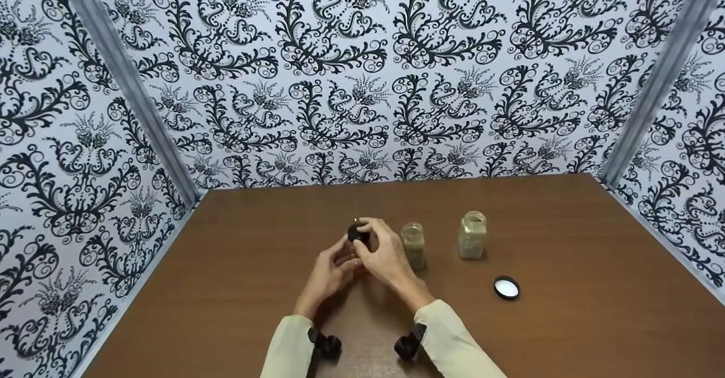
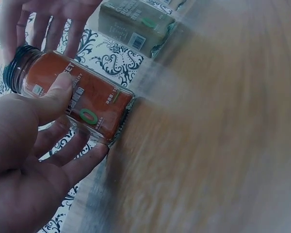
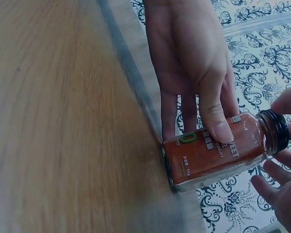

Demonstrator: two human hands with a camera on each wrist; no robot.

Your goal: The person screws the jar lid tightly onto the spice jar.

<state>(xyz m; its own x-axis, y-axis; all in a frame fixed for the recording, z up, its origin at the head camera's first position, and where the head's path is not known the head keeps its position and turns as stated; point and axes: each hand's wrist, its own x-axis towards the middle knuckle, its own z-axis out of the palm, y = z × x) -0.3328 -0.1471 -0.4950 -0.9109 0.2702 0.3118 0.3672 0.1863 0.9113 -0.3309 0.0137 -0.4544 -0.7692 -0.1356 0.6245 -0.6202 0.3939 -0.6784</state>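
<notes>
A square glass jar of red-orange powder [image 2: 82, 97] stands on the table, its label in white print with a green ring. My left hand [image 1: 327, 273] grips the body, thumb across the label and fingers around the far side. From above, my right hand [image 1: 386, 253] pinches the black lid [image 3: 279, 131], which sits on the jar's neck. In the head view the two hands hide most of this jar. Just right of my right hand stands a lidless jar of greenish powder [image 1: 415, 251].
Farther right is another lidless jar [image 1: 472, 241] with pale greenish contents. A loose black lid [image 1: 506, 288] lies on the brown table [image 1: 255, 242], its white inside facing up. Patterned wall panels [image 1: 340, 83] border the table's back and sides.
</notes>
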